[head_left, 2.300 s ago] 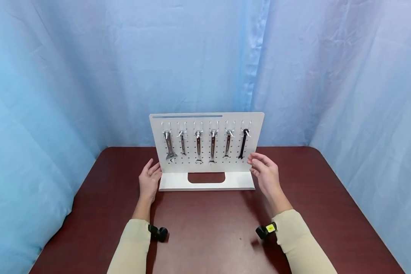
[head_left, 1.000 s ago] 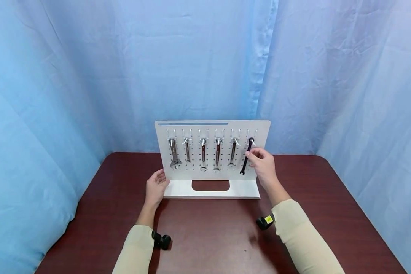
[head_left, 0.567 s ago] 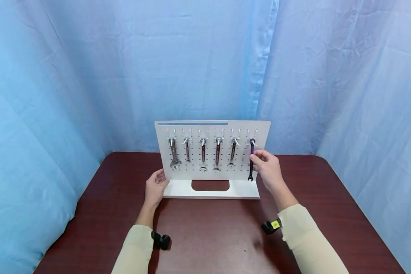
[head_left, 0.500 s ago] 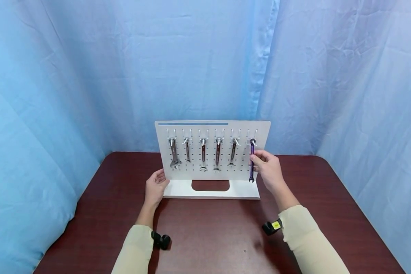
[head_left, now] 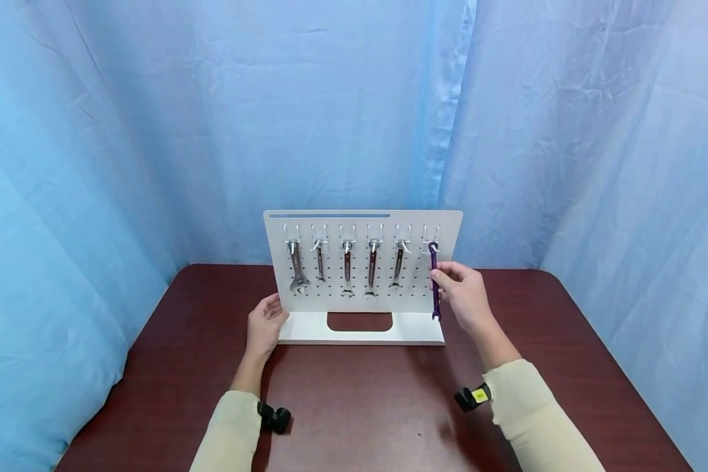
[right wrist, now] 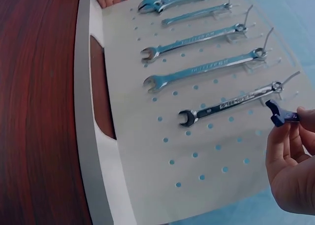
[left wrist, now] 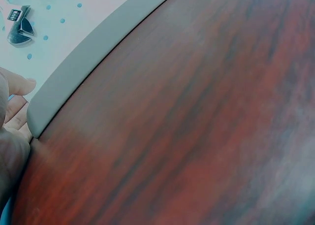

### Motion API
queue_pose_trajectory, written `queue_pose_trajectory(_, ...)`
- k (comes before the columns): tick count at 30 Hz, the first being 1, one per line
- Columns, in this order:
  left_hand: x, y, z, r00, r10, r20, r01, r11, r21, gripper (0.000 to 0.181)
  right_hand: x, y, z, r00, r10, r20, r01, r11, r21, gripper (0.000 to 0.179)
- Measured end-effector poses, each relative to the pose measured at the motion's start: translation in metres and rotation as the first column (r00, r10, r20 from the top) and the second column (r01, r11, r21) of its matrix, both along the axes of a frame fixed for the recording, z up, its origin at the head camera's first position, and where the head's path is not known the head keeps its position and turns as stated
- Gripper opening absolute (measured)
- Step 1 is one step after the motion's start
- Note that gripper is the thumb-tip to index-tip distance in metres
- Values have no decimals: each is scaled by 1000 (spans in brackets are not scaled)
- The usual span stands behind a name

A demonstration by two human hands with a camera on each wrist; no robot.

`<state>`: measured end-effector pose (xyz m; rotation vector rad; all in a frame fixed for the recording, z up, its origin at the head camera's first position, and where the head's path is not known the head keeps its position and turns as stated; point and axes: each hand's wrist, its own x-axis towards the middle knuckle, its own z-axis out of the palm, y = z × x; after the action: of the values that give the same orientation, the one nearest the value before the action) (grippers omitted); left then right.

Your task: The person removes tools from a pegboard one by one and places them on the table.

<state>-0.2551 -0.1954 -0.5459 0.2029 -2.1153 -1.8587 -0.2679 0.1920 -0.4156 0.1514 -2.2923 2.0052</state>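
Observation:
My right hand [head_left: 467, 294] pinches a dark purple combination wrench [head_left: 435, 288] between thumb and fingers. The wrench's ring end is at the rightmost hook of the white pegboard stand [head_left: 360, 335], and its open end tilts out from the board. In the right wrist view the wrench's open end [right wrist: 279, 114] points toward the camera. My left hand [head_left: 264, 328] grips the stand at its lower left edge, thumb in front. An adjustable wrench [head_left: 297, 272] hangs on the leftmost hook, near that hand. Several silver wrenches [head_left: 372, 269] hang on the hooks between.
The stand is on a dark red wooden table [head_left: 354, 393], with a cut-out in its base. Light blue curtains [head_left: 330, 118] surround the table at the back and sides.
My left hand has closed on the stand's edge. My right hand has taken hold of the purple wrench and swung its lower end right and outward from the board.

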Motion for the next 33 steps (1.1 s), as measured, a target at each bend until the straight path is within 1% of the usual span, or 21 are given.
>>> queue_pose_trajectory(4, 0, -1, 2, 1000, -13, 23, 12, 1000, 24, 49, 4, 0, 4, 1000, 4, 10, -4, 1000, -10, 34)
queue_pose_trajectory(8, 0, -1, 1, 999, -12, 35, 12, 1000, 22, 49, 8, 1, 7, 1000, 9, 10, -9, 1000, -3, 34)
queue_pose_trajectory(17, -1, -1, 1, 999, -19, 38, 18, 1000, 23, 49, 14, 4, 5, 1000, 14, 3, -14, 1000, 26, 35)
queue_pose_trajectory(22, -1, -1, 3, 999, -15, 31, 14, 999, 34, 49, 18, 3, 7, 1000, 9, -3, -9, 1000, -15, 34)
queue_pose_trajectory(26, 0, -1, 5, 999, -15, 42, 13, 999, 37, 50, 21, 2, 8, 1000, 13, -5, -14, 999, -51, 33)
queue_pose_trajectory(31, 1, -1, 5, 999, -34, 38, 32, 999, 42, 51, 26, 2, 12, 1000, 27, -5, -28, 995, -93, 33)
queue_pose_trajectory(33, 1, -1, 5, 999, -39, 35, 37, 998, 43, 51, 27, 2, 13, 999, 35, -8, -36, 992, -121, 28)
